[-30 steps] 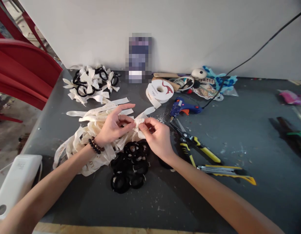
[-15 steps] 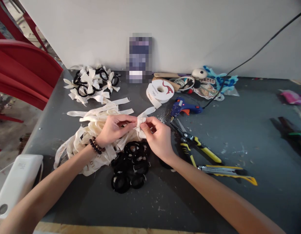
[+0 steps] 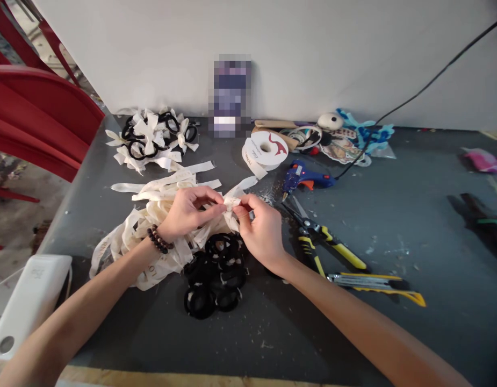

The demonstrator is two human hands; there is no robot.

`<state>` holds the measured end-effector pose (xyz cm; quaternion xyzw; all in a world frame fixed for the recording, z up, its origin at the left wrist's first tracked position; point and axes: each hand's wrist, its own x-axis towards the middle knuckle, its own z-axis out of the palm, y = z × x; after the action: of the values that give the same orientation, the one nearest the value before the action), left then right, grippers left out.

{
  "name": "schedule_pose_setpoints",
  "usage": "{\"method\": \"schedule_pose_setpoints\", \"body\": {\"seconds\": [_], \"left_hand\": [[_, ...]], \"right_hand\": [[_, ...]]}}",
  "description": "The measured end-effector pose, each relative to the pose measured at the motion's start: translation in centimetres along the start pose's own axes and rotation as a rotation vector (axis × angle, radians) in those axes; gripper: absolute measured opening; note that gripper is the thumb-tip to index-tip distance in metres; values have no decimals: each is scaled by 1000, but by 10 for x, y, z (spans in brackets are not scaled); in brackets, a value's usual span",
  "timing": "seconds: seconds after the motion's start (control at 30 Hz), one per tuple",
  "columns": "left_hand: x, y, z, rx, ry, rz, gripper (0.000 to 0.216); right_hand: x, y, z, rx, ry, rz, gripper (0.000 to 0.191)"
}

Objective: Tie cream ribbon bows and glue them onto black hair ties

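Both hands meet over the middle of the grey table [image 3: 413, 204]. My left hand [image 3: 189, 212], a bead bracelet on its wrist, pinches a cream ribbon piece [image 3: 231, 204] with curled fingers. My right hand [image 3: 261, 228] pinches the same ribbon from the other side. Beneath and left of the hands lies a pile of cut cream ribbon strips [image 3: 151, 226]. A heap of black hair ties [image 3: 216, 274] sits just below the hands.
Finished cream bows on black ties [image 3: 151, 138] lie at the back left. A ribbon spool [image 3: 266, 149], blue glue gun [image 3: 307, 178], yellow-handled scissors [image 3: 324, 236] and a utility knife [image 3: 373, 282] lie to the right. A white device [image 3: 26, 303] sits at the front left, beside red chairs [image 3: 38, 118].
My left fingers, stretched out one second ago, have curled in onto the ribbon piece. Both hands stay in nearly the same place.
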<state>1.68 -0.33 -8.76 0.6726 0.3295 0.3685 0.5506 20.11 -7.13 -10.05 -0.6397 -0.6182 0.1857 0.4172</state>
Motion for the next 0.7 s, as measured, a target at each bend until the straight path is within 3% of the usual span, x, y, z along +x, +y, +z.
{"method": "schedule_pose_setpoints", "body": {"seconds": [0.3, 0.53, 0.7], "left_hand": [[2, 3, 1, -131, 29, -59, 26], [5, 2, -6, -416, -123, -253, 37], [4, 6, -5, -232, -218, -154, 35]], "right_hand": [[1, -7, -3, 124, -25, 10, 19], [3, -5, -4, 173, -134, -31, 14], [3, -4, -3, 136, -159, -44, 13]]}}
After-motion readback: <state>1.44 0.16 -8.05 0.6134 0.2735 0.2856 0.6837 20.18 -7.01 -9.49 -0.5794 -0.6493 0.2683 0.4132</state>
